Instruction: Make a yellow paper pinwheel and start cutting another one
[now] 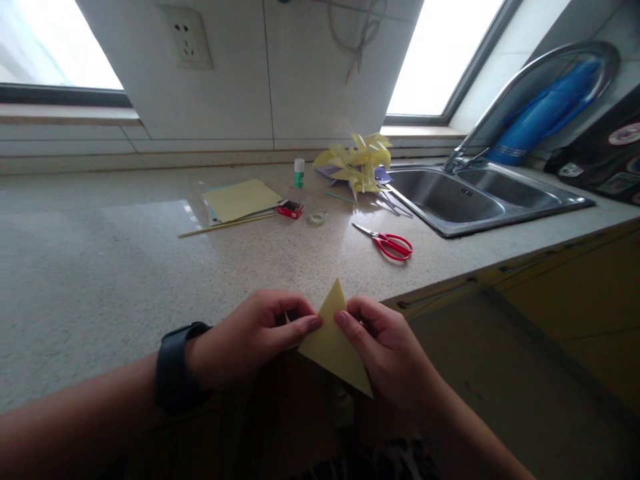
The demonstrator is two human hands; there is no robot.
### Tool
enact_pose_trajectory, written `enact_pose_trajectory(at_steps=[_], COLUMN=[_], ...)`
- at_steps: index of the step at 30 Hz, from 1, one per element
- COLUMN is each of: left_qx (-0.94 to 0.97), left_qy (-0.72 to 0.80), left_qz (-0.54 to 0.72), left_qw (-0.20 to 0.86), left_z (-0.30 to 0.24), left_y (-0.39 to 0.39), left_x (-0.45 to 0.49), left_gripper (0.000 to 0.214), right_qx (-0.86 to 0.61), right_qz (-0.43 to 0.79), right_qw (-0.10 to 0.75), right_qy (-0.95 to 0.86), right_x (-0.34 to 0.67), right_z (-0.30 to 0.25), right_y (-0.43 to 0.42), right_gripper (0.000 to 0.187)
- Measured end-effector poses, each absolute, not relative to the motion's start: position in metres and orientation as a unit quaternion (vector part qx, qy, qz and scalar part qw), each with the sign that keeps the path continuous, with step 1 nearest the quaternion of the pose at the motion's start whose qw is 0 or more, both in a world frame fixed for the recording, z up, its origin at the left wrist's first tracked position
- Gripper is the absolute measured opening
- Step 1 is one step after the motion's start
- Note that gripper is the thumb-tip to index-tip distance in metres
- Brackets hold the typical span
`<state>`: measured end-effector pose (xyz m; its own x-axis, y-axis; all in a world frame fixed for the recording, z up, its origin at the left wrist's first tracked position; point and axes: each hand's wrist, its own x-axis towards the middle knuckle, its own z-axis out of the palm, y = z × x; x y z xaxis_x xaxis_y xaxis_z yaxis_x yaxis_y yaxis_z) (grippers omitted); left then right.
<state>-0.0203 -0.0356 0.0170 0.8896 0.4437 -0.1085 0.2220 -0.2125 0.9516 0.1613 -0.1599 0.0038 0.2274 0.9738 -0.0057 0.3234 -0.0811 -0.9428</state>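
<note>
A yellow sheet of paper (334, 343), folded into a triangle with its tip pointing away from me, is held up at the counter's front edge. My left hand (265, 327) pinches its left side between thumb and fingers. On the right side, my right hand (383, 340) grips the same paper, the thumb lying on its face. The fingertips behind the paper are hidden. Beyond the hands, red-handled scissors (393, 245) lie on the counter, their blades pointing to the left.
Yellow paper sheets (243, 200) lie at the back beside a wooden stick (225, 225). Near them are a small red box (290, 209), a tape roll (317, 219) and a glue stick (299, 173). Yellow paper pinwheels (360, 163) rest beside the steel sink (440, 197).
</note>
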Motion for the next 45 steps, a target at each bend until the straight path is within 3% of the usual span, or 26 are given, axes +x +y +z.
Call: enact_pose_trajectory(at_steps=[20,28,38,45], left_qx=[0.771,0.720,0.702,0.699], left_qy=[0.235,0.300,0.188,0.210], left_qz=[0.034,0.125,0.051,0.061], left_qw=[0.590,0.613,0.685,0.681], left_z=[0.014,0.012,0.019,0.014], left_y=[-0.027,-0.025,-0.028,-0.026], left_x=[-0.020,-0.018,-0.019,-0.020], left_gripper=[0.038,0.038,0.024,0.026], right_qx=[-0.679,-0.612,-0.556,-0.540], right_qz=[0.327,0.477,0.487,0.519], right_qw=[0.488,0.474,0.570,0.594], right_qy=[-0.441,-0.416,-0.360,-0.295], right_x=[0.166,0.177,0.177,0.155], right_z=[0.007,0.005,0.008,0.001], right_y=[-0.147,-0.152,-0.160,-0.153], right_gripper=[0.035,0.034,0.028,0.028])
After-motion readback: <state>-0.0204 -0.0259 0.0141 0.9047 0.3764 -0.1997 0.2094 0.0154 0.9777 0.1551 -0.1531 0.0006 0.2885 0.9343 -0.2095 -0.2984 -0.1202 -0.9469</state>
